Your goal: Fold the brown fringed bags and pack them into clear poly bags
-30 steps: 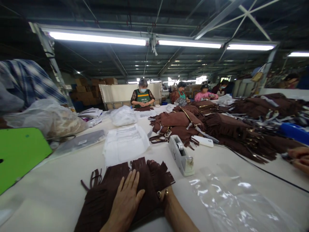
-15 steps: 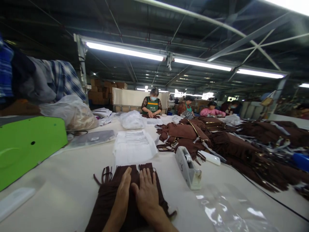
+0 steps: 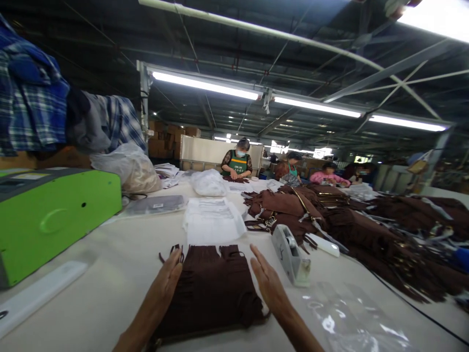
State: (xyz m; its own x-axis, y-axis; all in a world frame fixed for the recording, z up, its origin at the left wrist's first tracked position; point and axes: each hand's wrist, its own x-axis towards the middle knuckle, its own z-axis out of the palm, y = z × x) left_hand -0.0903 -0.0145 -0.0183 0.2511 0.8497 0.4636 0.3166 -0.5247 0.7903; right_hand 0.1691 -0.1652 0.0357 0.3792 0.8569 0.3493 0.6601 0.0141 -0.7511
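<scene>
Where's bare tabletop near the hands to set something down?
Bare table lies between the green machine and the brown fringed piece. Right of the tape dispenser it is crowded: a clear plastic bag, then brown bag piles.

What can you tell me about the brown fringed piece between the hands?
The fringed piece is dark brown and looks like suede. It lies flat on the pale table, roughly rectangular, with rows of fringe across it and loose strips and loops at its far edge, near a white sheet stack. The left hand rests flat-fingered at its left edge and the right hand at its right edge, both open. A tape dispenser stands just right of it.
</scene>
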